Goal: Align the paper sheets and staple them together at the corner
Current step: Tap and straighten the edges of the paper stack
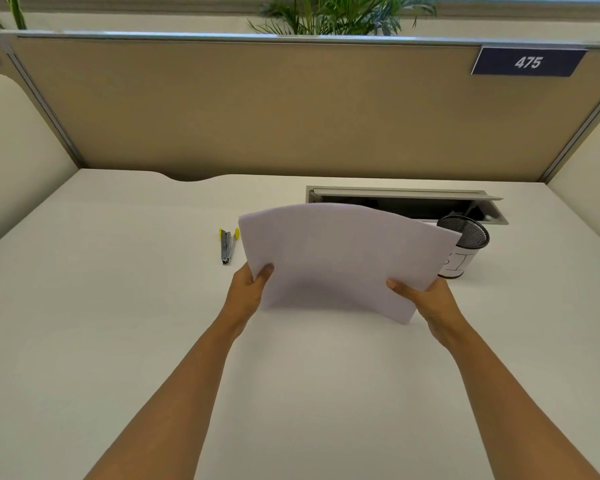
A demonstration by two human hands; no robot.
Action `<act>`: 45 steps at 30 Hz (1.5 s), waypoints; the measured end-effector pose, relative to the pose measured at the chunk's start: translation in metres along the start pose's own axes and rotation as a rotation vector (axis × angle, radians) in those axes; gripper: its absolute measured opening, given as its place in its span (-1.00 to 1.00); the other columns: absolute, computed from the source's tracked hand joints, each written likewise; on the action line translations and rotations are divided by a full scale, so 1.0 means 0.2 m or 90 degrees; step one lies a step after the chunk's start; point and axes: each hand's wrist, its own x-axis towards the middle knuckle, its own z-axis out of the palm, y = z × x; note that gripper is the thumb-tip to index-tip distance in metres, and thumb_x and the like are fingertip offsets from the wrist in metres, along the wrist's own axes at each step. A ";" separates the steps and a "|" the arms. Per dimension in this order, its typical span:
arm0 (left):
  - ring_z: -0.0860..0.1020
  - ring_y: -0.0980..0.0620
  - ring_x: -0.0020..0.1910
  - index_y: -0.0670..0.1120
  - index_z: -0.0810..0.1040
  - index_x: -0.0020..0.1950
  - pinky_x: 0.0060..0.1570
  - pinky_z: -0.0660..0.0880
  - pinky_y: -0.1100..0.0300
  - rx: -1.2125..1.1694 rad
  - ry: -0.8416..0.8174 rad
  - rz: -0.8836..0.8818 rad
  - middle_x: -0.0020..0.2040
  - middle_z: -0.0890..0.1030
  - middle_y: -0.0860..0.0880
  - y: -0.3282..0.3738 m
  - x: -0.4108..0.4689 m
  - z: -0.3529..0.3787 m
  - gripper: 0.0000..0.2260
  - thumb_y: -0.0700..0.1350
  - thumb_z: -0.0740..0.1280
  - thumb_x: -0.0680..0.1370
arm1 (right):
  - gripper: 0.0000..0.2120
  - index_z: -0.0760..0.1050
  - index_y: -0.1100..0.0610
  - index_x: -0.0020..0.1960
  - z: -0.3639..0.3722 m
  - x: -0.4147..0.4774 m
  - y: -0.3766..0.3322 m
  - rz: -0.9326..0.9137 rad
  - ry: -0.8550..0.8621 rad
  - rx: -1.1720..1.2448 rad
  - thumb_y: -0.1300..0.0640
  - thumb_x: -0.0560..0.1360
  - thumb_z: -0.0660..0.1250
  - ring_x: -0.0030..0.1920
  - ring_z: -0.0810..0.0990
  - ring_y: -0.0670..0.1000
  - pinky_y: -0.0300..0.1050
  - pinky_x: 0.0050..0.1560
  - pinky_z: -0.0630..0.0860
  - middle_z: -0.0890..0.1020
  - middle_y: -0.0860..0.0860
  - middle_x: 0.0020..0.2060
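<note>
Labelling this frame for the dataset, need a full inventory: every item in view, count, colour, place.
paper sheets: one stack, white, held up above the desk, bowed
stapler: 1, silver with yellow ends, on the desk left of the sheets
mesh cup: 1, black mesh with a white label, behind the sheets' right edge
cable tray: 1, grey, lid open, set in the desk at the back
desk: 1, white
partition: 1, tan, behind the desk
number sign: 1, dark blue, reads 475, top right of the partition
plants: green, beyond the partition
left hand: grips the sheets' lower left edge
right hand: grips the lower right edge
</note>
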 end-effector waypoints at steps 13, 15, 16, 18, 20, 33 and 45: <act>0.59 -0.01 -0.07 -0.04 0.55 0.08 -0.07 0.52 0.16 -0.079 0.020 -0.073 -0.04 0.63 0.01 0.08 0.05 -0.06 -0.84 -0.17 0.27 0.54 | -0.66 0.55 0.13 0.12 -0.05 0.06 -0.01 -0.008 0.062 0.041 0.22 0.36 0.47 -0.06 0.67 0.06 -0.09 -0.03 0.61 0.68 0.04 -0.03; 0.59 -0.02 -0.08 -0.05 0.55 0.11 -0.06 0.52 0.10 -0.081 0.017 -0.087 -0.06 0.63 0.03 0.09 0.04 -0.07 -0.82 -0.17 0.27 0.53 | -0.63 0.54 0.14 0.15 -0.06 0.06 -0.01 0.000 0.058 0.029 0.20 0.35 0.48 -0.05 0.67 0.09 -0.04 0.00 0.60 0.68 0.06 -0.01; 0.59 -0.02 -0.08 -0.06 0.54 0.14 -0.03 0.52 0.08 -0.085 0.017 -0.088 -0.05 0.63 0.03 0.09 0.04 -0.07 -0.80 -0.18 0.27 0.53 | -0.62 0.54 0.14 0.15 -0.06 0.06 -0.01 0.000 0.057 0.029 0.20 0.35 0.47 -0.05 0.66 0.09 -0.04 0.00 0.60 0.68 0.07 0.00; 0.58 -0.03 -0.04 -0.06 0.53 0.15 0.04 0.51 0.05 -0.091 0.019 -0.082 0.01 0.63 -0.01 0.09 0.03 -0.06 -0.79 -0.17 0.27 0.53 | -0.64 0.53 0.12 0.15 -0.06 0.05 -0.02 -0.006 0.058 0.031 0.21 0.37 0.46 -0.07 0.67 0.05 -0.11 -0.06 0.62 0.68 0.04 -0.02; 0.58 0.00 0.00 -0.03 0.52 0.16 0.06 0.51 0.11 -0.092 0.024 -0.057 0.07 0.61 -0.03 0.09 0.02 -0.05 -0.79 -0.16 0.27 0.54 | -0.65 0.52 0.08 0.14 -0.05 0.04 -0.03 -0.022 0.062 0.027 0.22 0.37 0.45 -0.11 0.66 -0.03 -0.22 -0.15 0.62 0.67 -0.02 -0.05; 0.47 -0.03 0.27 -0.01 0.36 0.31 0.26 0.40 0.08 0.000 -0.034 -0.029 0.26 0.52 -0.01 -0.09 -0.07 -0.04 -0.73 -0.11 0.13 0.61 | -0.67 0.36 0.03 0.29 -0.03 -0.03 0.14 -0.048 0.037 -0.080 0.23 0.55 0.23 0.20 0.49 0.06 -0.01 0.23 0.40 0.55 0.02 0.14; 0.57 -0.08 -0.03 -0.09 0.57 -0.03 0.01 0.51 0.12 -0.054 -0.028 -0.104 -0.06 0.63 -0.06 0.06 0.01 -0.09 -0.85 -0.25 0.23 0.55 | -0.67 0.47 0.15 0.19 -0.11 0.02 -0.01 -0.005 0.126 0.046 0.27 0.44 0.38 -0.16 0.63 -0.06 -0.34 -0.25 0.57 0.64 0.09 -0.03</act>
